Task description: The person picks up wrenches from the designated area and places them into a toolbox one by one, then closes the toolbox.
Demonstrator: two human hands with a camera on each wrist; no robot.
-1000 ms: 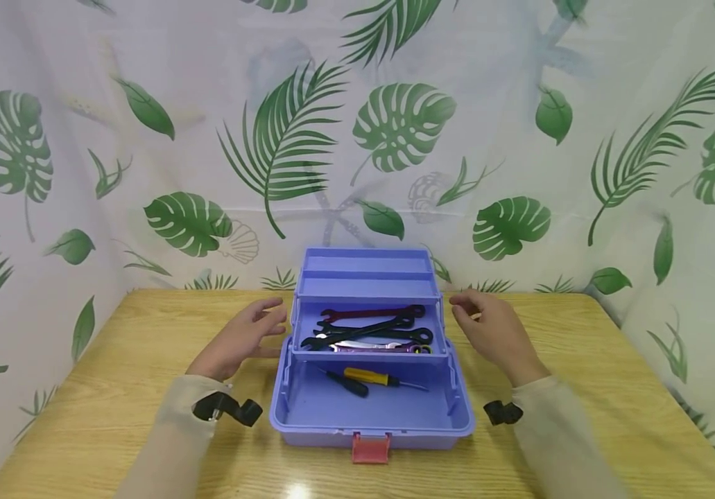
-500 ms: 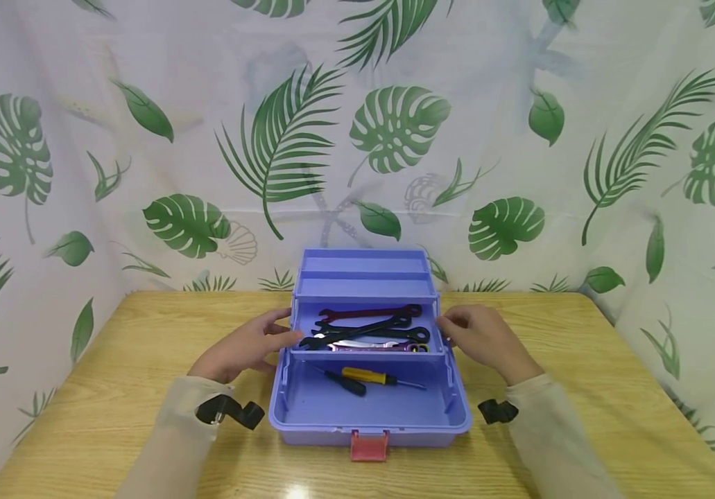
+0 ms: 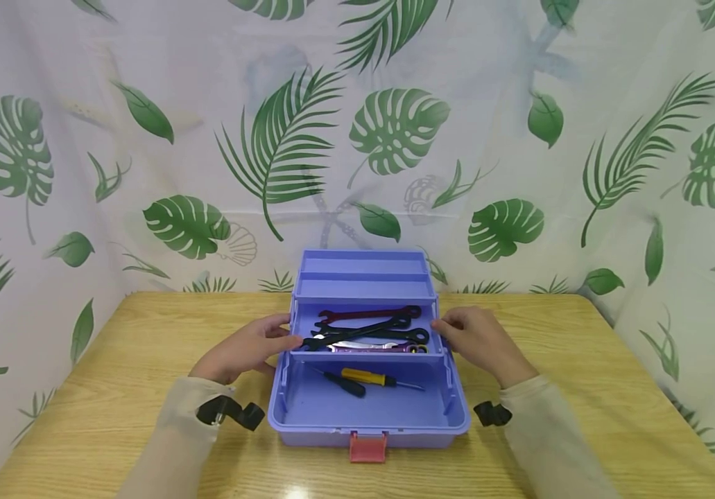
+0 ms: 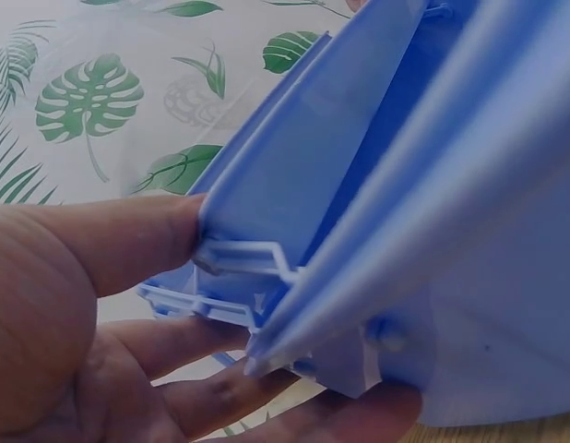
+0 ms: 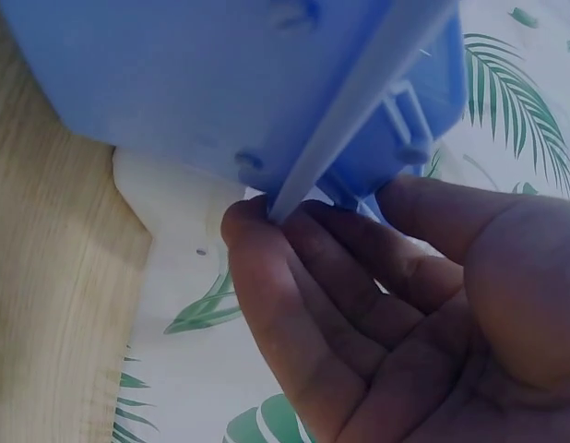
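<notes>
A blue-purple toolbox (image 3: 369,420) stands opened on the table, its wrench tray (image 3: 366,357) raised over the back of the base. My left hand (image 3: 241,351) holds the tray's left end, thumb at the rim and other fingers around the side; the left wrist view shows the thumb against the tray wall (image 4: 294,175). At the right end my right hand (image 3: 482,341) grips likewise, thumb at the rim, fingers curled beneath. A red wrench (image 3: 369,314), black wrenches (image 3: 357,333) and shinier ones lie in the tray. Below lie a yellow-handled screwdriver (image 3: 365,376) and a black-handled one (image 3: 347,384).
Behind the tray rise the toolbox's upper compartments (image 3: 366,284), close to the leaf-patterned cloth (image 3: 394,159). A pink latch (image 3: 367,448) hangs at the front of the base. Wooden tabletop (image 3: 132,388) extends on both sides.
Both hands have moved inward from beside the toolbox and taken hold of the tray's two ends. The tray and tools look the same; the view has shifted slightly.
</notes>
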